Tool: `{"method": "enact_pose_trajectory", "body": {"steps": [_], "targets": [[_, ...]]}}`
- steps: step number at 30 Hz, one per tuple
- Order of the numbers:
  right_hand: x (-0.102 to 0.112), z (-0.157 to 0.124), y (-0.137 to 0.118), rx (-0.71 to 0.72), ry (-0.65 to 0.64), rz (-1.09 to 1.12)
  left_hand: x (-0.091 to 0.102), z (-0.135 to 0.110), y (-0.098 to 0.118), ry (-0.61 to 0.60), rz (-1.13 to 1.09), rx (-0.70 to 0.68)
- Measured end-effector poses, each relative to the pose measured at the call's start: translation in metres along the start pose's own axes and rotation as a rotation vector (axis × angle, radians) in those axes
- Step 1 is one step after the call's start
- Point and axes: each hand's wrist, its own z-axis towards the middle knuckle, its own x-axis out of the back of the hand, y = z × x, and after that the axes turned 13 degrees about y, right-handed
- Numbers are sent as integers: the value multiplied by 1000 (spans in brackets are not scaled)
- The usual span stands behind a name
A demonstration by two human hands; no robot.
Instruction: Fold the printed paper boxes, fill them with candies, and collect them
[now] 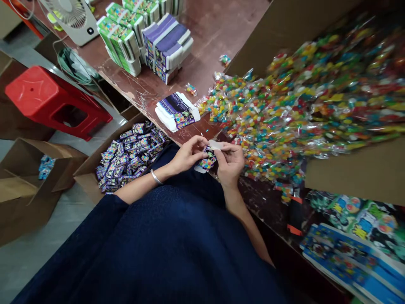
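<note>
Between my two hands is a small purple candy box (pixel 207 159) with a colourful print, its white end flaps sticking out at top and bottom. My left hand (pixel 191 154), with a silver bangle at the wrist, grips the box's left side. The fingers of my right hand (pixel 230 162) pinch at the white flap at its upper end. Just beyond my hands, a stack of flat purple cartons (pixel 177 112) lies near the table edge. To the right spreads a large heap of clear-wrapped, multicoloured candies (pixel 262 114).
Left of my lap, a cardboard box (pixel 87 181) holds many filled purple boxes. Banded green cartons (pixel 118 44) and purple cartons (pixel 167 42) stand at the back beside a white fan (pixel 71 19). A red stool (pixel 47 97) is on the floor; blue printed packs (pixel 344 257) lie at right.
</note>
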Motion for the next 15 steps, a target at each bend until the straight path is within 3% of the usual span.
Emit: {"method": "enact_pose_trajectory", "body": {"steps": [2,6,11,15], "targets": [[-1,2,-2,-10,-6,78,-2,0,0,32,-8,12],[4,9,-10,-6,-141,66,-3,-2,5,0,57,5],[13,16,-17,-230,-186,-14,0,-6,9,-38,189,-62],[18,22,-13,-279,-179,-26,2,-7,14,-114,230,-44]]}}
